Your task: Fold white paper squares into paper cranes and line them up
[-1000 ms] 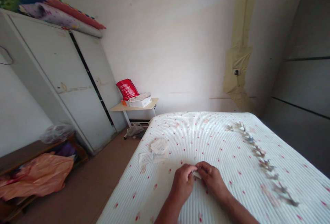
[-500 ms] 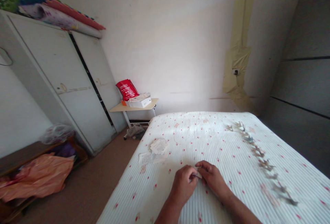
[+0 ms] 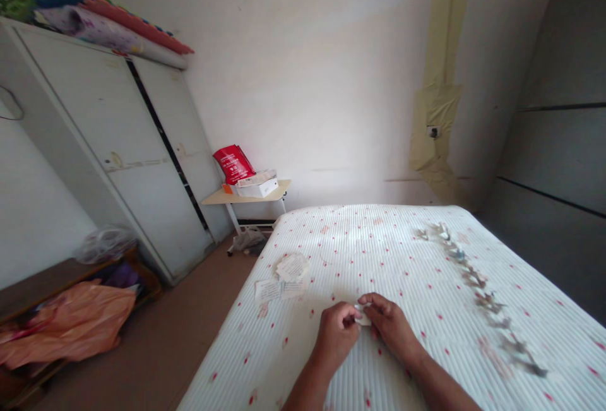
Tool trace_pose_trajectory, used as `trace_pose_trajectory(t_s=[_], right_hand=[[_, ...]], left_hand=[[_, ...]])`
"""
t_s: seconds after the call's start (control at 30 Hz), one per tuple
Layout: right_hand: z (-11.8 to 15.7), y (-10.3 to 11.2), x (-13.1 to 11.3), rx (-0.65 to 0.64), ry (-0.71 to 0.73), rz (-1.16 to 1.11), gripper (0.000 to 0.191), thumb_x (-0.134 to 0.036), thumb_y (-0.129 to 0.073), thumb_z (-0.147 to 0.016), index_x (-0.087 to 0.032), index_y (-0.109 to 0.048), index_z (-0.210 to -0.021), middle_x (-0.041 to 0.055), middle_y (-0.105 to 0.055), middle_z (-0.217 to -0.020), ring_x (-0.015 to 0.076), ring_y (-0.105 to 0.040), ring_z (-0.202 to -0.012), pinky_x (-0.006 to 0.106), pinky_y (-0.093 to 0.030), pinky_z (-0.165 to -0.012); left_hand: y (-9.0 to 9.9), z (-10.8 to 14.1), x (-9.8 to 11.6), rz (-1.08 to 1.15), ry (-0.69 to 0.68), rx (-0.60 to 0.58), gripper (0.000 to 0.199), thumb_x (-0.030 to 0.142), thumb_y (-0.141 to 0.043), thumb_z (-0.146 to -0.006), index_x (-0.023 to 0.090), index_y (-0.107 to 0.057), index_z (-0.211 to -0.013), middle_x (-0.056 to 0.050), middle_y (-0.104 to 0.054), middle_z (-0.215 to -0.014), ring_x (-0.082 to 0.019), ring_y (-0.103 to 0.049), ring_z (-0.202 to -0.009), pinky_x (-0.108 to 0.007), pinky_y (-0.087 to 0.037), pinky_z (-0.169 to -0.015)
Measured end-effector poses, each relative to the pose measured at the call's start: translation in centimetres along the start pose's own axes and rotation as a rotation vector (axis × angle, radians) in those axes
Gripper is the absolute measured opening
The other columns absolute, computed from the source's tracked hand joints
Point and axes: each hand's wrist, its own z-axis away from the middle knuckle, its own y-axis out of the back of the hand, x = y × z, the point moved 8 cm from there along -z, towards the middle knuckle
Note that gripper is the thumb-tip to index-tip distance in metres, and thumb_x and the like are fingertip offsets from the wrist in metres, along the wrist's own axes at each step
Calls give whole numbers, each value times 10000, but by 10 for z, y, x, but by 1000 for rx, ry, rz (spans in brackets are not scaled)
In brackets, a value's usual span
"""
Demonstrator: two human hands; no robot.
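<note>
My left hand (image 3: pixel 338 330) and my right hand (image 3: pixel 389 325) meet above the near middle of the bed, fingertips pinched together. Between them is a small whitish piece of folded paper (image 3: pixel 363 319), mostly covered by the fingers. Beyond my left hand lie several printed paper pieces (image 3: pixel 292 268), overlapping on the bedspread. A slanting row of small folded paper figures (image 3: pixel 473 277) runs along the right side of the bed; their exact shapes are too blurred to make out.
The bed (image 3: pixel 360 234) has a white ribbed cover with red dots. Behind it at left, a small table (image 3: pixel 215 197) carries a red bag (image 3: pixel 233 165) and a white box (image 3: pixel 258 189). A grey cabinet (image 3: pixel 108 127) and a bench with an orange plastic bag (image 3: pixel 71 322) stand at left.
My left fingers have shifted slightly up on the folded paper, and more of its pale surface shows between my hands. My right hand has hardly moved.
</note>
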Motion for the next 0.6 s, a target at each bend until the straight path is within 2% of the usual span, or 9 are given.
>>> trace_pose_trajectory(t_s=[0.23, 0.43, 0.6], right_hand=[[6, -5, -3, -59, 61, 67, 236, -358, -407, -814, -200, -529, -939, -73, -427, -496, 88, -383, -394, 182, -290, -375], [9, -6, -17, -97, 146, 159, 184, -301, -411, -828, -188, -553, -792, -54, -448, -537, 86, -414, -465, 187, -328, -457], [9, -9, -16, -166, 166, 135, 119, -262, -538, -763, -180, -564, -845, -54, -440, -581, 86, -391, -509, 193, -311, -478]], left_hand=[[1, -2, -12, 87, 36, 1, 205, 87, -503, -611, 133, -656, -740, 15, -587, -605, -96, -502, -567, -188, -380, -556], [-1, -4, -22, 226, 123, -32, 220, 104, -499, -586, 119, -651, -745, 32, -537, -566, -80, -442, -528, -180, -335, -511], [3, -4, -17, 317, 165, -48, 169, 131, -533, -572, 119, -628, -712, 42, -497, -529, -75, -401, -505, -184, -295, -490]])
